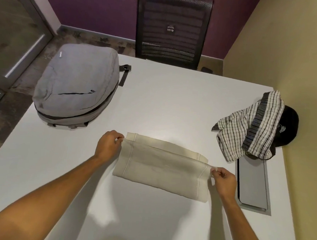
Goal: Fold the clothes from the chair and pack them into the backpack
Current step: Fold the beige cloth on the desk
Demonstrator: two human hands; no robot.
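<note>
Your left hand (107, 146) pinches far-left corner of folded cream cloth garment (160, 166), your right hand (224, 182) pinches its right edge; garment flat on white table (173, 102), between fingertips; grey fabric backpack (75, 84) far-left.

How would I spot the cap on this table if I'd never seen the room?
Start at the white table and follow its right edge along the yellow wall. A crumpled checked cloth lies there, and the cap pokes out from under it, against the wall. It is the only black, rounded thing on the table, with a small emblem on its side.
</note>
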